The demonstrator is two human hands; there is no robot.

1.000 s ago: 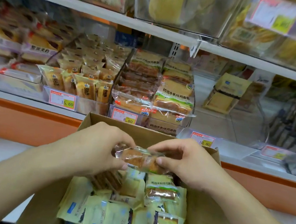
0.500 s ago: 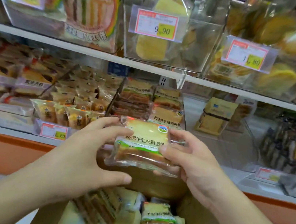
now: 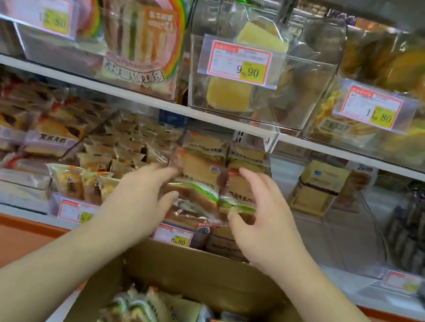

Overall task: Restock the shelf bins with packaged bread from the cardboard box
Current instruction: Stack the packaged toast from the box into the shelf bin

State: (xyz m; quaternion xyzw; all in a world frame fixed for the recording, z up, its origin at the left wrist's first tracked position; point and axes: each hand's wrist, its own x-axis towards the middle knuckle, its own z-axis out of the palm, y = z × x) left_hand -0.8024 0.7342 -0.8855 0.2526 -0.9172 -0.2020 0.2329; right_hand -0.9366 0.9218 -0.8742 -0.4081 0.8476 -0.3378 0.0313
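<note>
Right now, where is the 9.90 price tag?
In the head view, the 9.90 price tag is clipped to the front of a clear bin on the upper shelf, centre frame, above both hands and right of the rainbow-striped package.

Head view faces the shelves [image 3: 143,101] closely, angled slightly downward.

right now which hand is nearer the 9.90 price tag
Right. The right hand sits almost straight below the 9.90 price tag; the left hand is below and farther left.
</note>
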